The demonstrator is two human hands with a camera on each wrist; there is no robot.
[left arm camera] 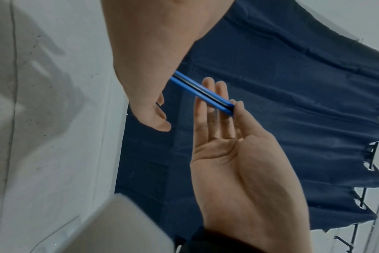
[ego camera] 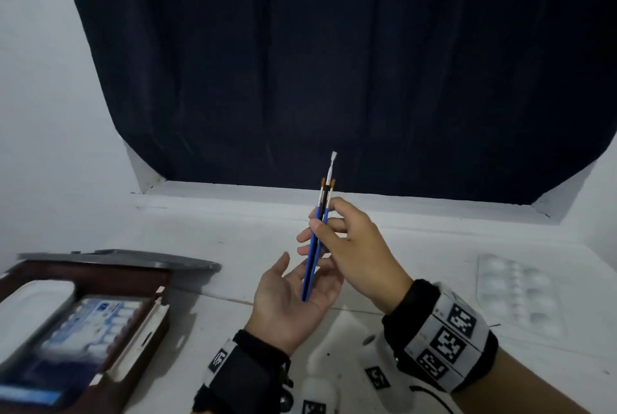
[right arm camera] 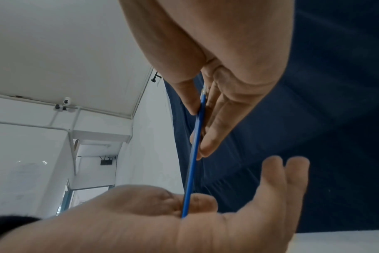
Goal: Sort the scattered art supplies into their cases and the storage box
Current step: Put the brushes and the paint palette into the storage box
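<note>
My right hand (ego camera: 329, 225) pinches a small bundle of paintbrushes (ego camera: 315, 246) with blue and black handles, held upright with the bristles up. The handle ends stand on the palm of my left hand (ego camera: 293, 293), which lies flat and palm up beneath them. In the left wrist view the paintbrushes (left arm camera: 202, 91) reach my left hand's fingertips (left arm camera: 238, 106). The right wrist view shows the blue handle (right arm camera: 194, 154) running from my right hand's fingers (right arm camera: 208, 137) down onto the left palm (right arm camera: 154, 214). A dark red storage box (ego camera: 133, 333) sits open at the left with a blue paint set (ego camera: 93, 323) inside.
A white paint palette (ego camera: 521, 293) lies on the white table (ego camera: 233, 226) at the right. A grey lid (ego camera: 133, 256) lies behind the box. A dark blue curtain (ego camera: 334, 63) hangs behind the table.
</note>
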